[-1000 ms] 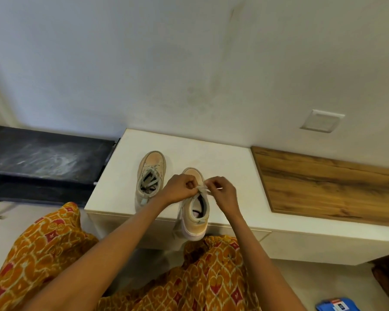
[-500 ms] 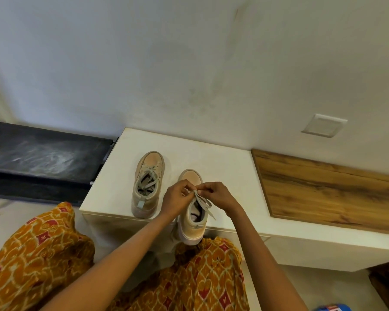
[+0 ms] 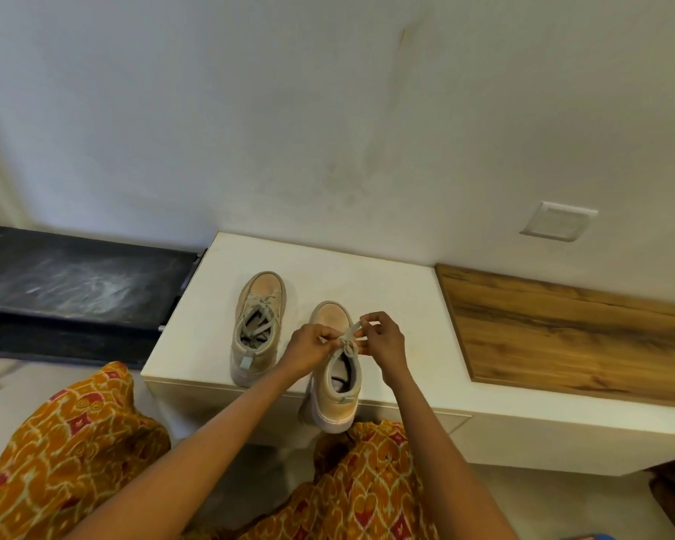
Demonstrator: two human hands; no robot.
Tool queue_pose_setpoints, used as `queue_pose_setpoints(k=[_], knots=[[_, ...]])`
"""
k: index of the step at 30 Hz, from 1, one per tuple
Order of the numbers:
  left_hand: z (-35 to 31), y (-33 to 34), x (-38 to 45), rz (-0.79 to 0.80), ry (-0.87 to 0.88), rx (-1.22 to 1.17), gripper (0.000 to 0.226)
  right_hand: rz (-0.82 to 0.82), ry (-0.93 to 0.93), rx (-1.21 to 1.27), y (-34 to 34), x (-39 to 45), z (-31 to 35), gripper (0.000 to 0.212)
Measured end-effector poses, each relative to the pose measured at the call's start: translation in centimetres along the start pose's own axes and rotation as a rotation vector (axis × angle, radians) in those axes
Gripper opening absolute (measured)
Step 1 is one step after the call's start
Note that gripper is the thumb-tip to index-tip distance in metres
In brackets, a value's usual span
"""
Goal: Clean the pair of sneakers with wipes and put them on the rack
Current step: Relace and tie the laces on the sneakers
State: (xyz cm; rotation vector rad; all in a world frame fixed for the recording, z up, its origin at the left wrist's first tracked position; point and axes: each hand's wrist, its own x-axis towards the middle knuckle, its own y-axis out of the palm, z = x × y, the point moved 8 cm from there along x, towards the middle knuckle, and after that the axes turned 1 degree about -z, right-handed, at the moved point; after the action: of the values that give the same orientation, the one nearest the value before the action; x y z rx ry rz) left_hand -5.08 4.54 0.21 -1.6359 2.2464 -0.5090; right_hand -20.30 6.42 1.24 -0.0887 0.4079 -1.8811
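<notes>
Two beige sneakers stand toes to the wall on a white ledge. The left sneaker sits fully on the ledge with its grey laces loose. The heel of the right sneaker hangs over the front edge. My left hand and my right hand meet over its tongue. Each pinches part of its grey lace. The lace runs up between my fingers. No wipe is in view.
A black two-level rack stands left of the ledge, its top dusty. A wooden panel covers the ledge's right part. A white wall plate sits above it. My orange patterned clothing fills the foreground. A blue packet peeks in at the bottom right.
My hands stayed on the right sneaker's lace and worked it; now my right hand has lifted and pulled a strand up and right. The sneakers have not moved on the ledge.
</notes>
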Motion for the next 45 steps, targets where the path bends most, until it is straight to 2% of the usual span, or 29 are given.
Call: queue_pose_setpoints(k=[2, 5, 8, 12, 14, 16, 21, 26, 29, 35, 38, 41, 45], knots=[[-0.2, 0.1, 0.1, 0.017, 0.000, 0.027, 0.019, -0.048, -0.017, 0.042, -0.2, -0.5, 0.0, 0.012], [-0.2, 0.0, 0.1, -0.024, -0.020, 0.026, 0.020, -0.040, 0.049, 0.045, -0.6, -1.2, -0.4, 0.027], [0.3, -0.1, -0.4, -0.116, -0.063, -0.035, 0.019, 0.083, 0.100, -0.047, -0.7, -1.8, -1.1, 0.036], [0.4, -0.3, -1.1, -0.193, -0.077, -0.084, 0.018, 0.259, 0.042, -0.048, -0.1, -2.8, -1.0, 0.029], [0.1, -0.3, -1.2, -0.200, -0.060, -0.081, 0.018, 0.203, 0.025, 0.027, -0.3, -3.1, -0.8, 0.017], [-0.1, -0.4, -1.2, -0.198, -0.045, -0.078, 0.017, 0.123, 0.059, 0.206, -0.3, -3.2, -0.8, 0.003], [0.0, -0.3, -0.8, -0.179, -0.020, -0.049, 0.017, 0.160, 0.165, 0.389, 1.0, -3.0, -1.1, 0.015], [0.2, -0.1, -0.7, -0.163, -0.015, -0.064, 0.017, 0.108, 0.236, 0.519, 0.7, -2.3, -1.5, 0.012], [0.1, 0.1, -0.4, -0.123, 0.018, -0.031, 0.017, 0.154, 0.155, 0.324, 0.6, -2.0, -0.7, 0.011], [-0.5, 0.2, -0.2, -0.061, 0.071, 0.016, 0.018, 0.318, -0.248, -0.442, 0.9, -0.5, 2.0, 0.019], [-0.7, 0.1, -0.3, -0.055, 0.086, 0.012, 0.018, 0.290, -0.327, -0.686, 0.9, 0.6, 2.4, 0.017], [-0.3, 0.4, -0.2, -0.013, 0.048, 0.005, 0.019, 0.259, -0.312, -0.763, 0.9, 1.0, 1.9, 0.015], [-0.2, 0.4, -0.2, 0.051, 0.037, -0.002, 0.021, 0.146, -0.351, -0.561, 0.3, 0.0, 3.0, 0.020]])
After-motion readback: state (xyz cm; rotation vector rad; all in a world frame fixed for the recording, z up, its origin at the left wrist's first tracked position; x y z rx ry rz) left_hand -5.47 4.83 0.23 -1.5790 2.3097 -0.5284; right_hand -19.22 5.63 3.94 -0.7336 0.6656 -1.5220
